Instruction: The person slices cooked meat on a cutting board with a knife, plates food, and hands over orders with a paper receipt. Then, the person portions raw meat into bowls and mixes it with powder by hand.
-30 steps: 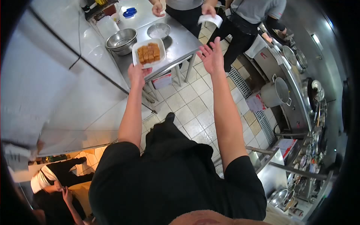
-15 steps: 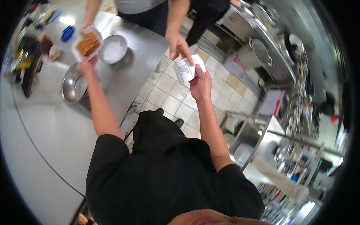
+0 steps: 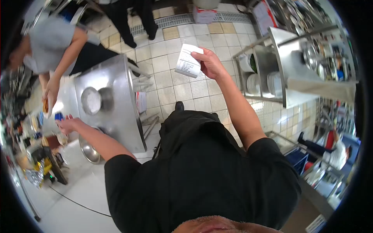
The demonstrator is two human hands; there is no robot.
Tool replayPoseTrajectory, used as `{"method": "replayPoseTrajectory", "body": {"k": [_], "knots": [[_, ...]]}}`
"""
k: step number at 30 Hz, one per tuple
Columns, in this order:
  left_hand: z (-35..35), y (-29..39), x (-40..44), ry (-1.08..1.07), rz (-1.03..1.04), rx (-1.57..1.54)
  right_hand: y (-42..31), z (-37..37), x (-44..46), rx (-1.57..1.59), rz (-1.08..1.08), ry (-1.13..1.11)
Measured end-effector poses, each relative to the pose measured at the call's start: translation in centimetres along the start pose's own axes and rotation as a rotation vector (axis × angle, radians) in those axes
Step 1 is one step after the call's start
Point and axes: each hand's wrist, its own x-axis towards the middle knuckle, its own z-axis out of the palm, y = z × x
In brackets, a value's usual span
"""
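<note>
My right hand (image 3: pixel 211 64) is closed on a printed paper receipt (image 3: pixel 189 61), pinched between thumb and fingers above the tiled floor. My left hand (image 3: pixel 67 124) reaches over the steel table (image 3: pixel 120 112), its fingers apart and holding nothing. Just beyond it, a co-worker's hand (image 3: pixel 52 89) grips a white tray of orange-brown food (image 3: pixel 46 108); a small gap shows between my fingers and the tray. Near my left forearm stands a steel mixing bowl (image 3: pixel 90 151), partly hidden by the arm. A second metal bowl (image 3: pixel 92 101) holds something white.
The co-worker in a grey shirt (image 3: pixel 54 39) stands at the table's far left end. Another person's dark-trousered legs (image 3: pixel 132 23) are farther back. At right is a steel shelf (image 3: pixel 279 58) with stacked white plates (image 3: pixel 274 83). A blue item (image 3: pixel 58 116) lies past my left hand.
My left hand has let go of the food tray, which the co-worker now holds. The co-worker's other hand has left the receipt. My view has turned to the right.
</note>
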Motion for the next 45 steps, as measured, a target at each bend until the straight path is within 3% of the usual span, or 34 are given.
{"method": "replayPoseTrajectory", "body": {"k": [2, 3, 4, 6, 7, 10, 12, 15, 22, 25, 31, 36, 42, 45], "knots": [[1.2, 1.4, -9.0, -0.104, 0.197, -0.052, -1.1, -2.6, -2.5, 0.018, -0.023, 0.017], [1.7, 0.9, -12.9, -0.276, 0.244, 0.003, -1.7, -4.0, -3.8, 0.02, -0.03, 0.022], [2.1, 0.6, -18.4, -0.428, 0.155, -0.035, -2.2, -5.5, -5.3, 0.019, -0.035, 0.026], [1.2, -0.5, -30.2, -1.037, 0.016, -0.044, -3.0, -8.5, -8.3, 0.062, -0.066, 0.069], [0.3, -2.0, -36.1, -1.321, -0.242, -0.01, -3.4, -10.1, -10.1, 0.087, -0.078, 0.088], [-5.0, 0.1, -52.4, -1.958, -0.575, 0.215, -4.8, -14.6, -16.2, 0.082, -0.122, 0.148], [-8.2, 2.2, -60.1, -2.171, -0.76, 0.263, -5.1, -18.4, -20.1, 0.101, -0.156, 0.182], [-12.4, 4.1, -68.4, -2.376, -0.754, 0.356, -4.9, -24.0, -26.2, 0.119, -0.206, 0.286], [-20.3, 6.6, -82.9, -2.461, -0.812, 0.238, -4.5, -33.0, -39.8, 0.26, -0.406, 0.552], [-22.3, 8.5, -88.2, -2.491, -0.953, 0.254, -3.4, -36.6, -43.5, 0.307, -0.466, 0.59], [-26.0, 9.4, -99.7, -2.609, -0.989, 0.31, -3.5, -42.1, -49.4, 0.421, -0.58, 0.648], [-28.9, 10.1, -109.8, -2.715, -1.078, 0.296, -6.2, -48.5, -53.3, 0.405, -0.574, 0.864], [-32.6, 11.5, -122.5, -2.946, -1.013, 0.328, -9.1, -56.4, -59.0, 0.388, -0.631, 1.152], [-35.2, 12.0, -128.5, -2.957, -1.012, 0.339, -10.6, -60.8, -61.5, 0.42, -0.661, 1.219]]}}
